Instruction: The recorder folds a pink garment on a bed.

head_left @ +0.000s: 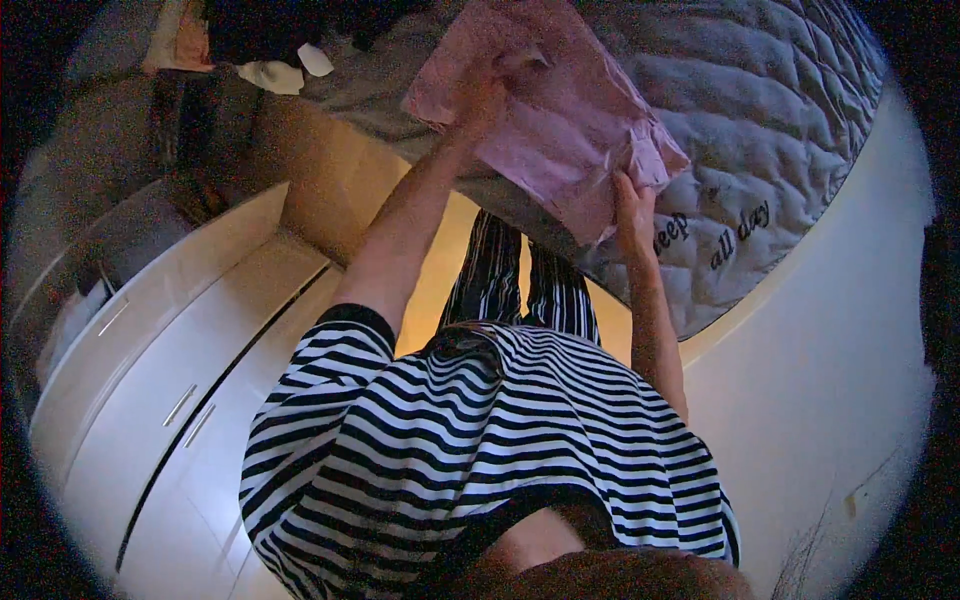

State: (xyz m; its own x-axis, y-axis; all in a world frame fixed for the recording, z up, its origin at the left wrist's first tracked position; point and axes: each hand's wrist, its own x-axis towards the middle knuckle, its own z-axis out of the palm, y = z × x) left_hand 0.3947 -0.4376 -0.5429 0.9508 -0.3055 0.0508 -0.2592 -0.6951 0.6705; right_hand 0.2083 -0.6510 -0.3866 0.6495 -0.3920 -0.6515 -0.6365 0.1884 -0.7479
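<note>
A pink piece of cloth (pixel 560 130), roughly square with creased edges, is spread over the grey quilted cover at the top of the view. I cannot make out whether it is a garment or a cover. My left hand (pixel 490 95) reaches across its upper left part, against the fabric; the fingers are dim and blurred. At the lower right corner, my right hand (pixel 632 200) is closed on the cloth, which bunches up in pale folds above the thumb.
The grey quilted bed cover (pixel 730 110) with dark lettering lies under the cloth. White drawers (pixel 190 400) with metal handles stand at left. Small white items (pixel 275 77) and dark fabric (pixel 280 25) lie at the upper left. A pale wall (pixel 820 400) rises at right.
</note>
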